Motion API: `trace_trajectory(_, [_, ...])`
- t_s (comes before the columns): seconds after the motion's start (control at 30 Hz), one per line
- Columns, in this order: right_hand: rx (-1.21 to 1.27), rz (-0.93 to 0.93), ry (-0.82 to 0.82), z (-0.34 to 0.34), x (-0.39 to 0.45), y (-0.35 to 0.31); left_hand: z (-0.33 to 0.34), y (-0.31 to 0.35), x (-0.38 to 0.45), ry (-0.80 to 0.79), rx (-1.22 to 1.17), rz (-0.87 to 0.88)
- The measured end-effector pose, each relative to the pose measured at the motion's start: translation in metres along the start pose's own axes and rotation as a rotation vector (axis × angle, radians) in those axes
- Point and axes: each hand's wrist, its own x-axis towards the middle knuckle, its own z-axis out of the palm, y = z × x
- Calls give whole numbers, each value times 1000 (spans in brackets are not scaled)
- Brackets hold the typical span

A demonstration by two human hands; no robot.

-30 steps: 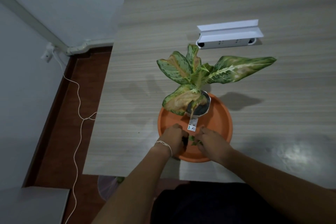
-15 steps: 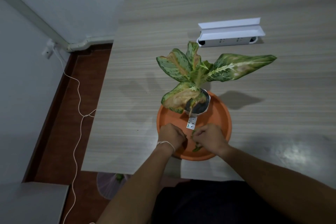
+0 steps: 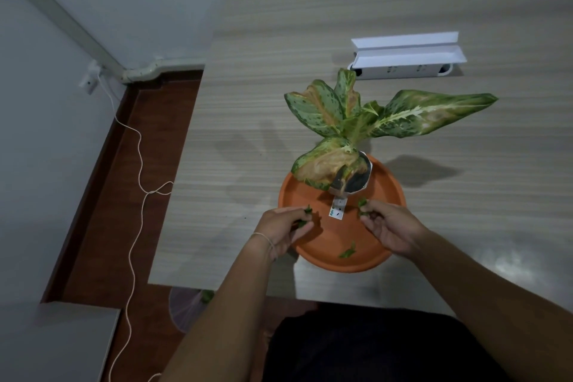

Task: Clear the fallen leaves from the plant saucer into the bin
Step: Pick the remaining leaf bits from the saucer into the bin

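Observation:
An orange plant saucer (image 3: 384, 195) sits near the front edge of the wooden table (image 3: 248, 121), with a small potted plant (image 3: 356, 124) standing in its far part. My left hand (image 3: 283, 229) is over the saucer's left rim, fingers pinched on green leaf bits (image 3: 307, 211). My right hand (image 3: 387, 226) is over the right half, pinched on another green leaf piece (image 3: 362, 204). One fallen leaf (image 3: 348, 252) lies loose in the near part of the saucer. The bin (image 3: 189, 304) stands on the floor under the table's front edge, with a green leaf showing in it.
A white power strip with a folded white card (image 3: 406, 56) lies behind the plant. A white cable (image 3: 136, 183) trails across the brown floor at the left from a wall socket (image 3: 88, 82). A grey surface (image 3: 62, 341) fills the lower left corner.
Both hands were close together over the near middle of the saucer; now they have moved apart, each holding leaf bits, leaving one leaf lying in the saucer.

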Motion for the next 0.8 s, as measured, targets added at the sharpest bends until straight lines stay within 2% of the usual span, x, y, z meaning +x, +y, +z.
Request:
trace_trajectory(0.2, [-22,84,10,36,0,30,-37,0,-8,18,-118,-5])
trace_trajectory(0.37, [-90,164,-48,97,-1,79,-102,-2,-27,70,-237,46])
trace_trajectory(0.53, [-219,171,-126,186,-3,148,-202,3,-54,156,-377,124])
trace_trajectory(0.8, [-430,203,-302,345,-13,297,-384,10,-97,309,-549,251])
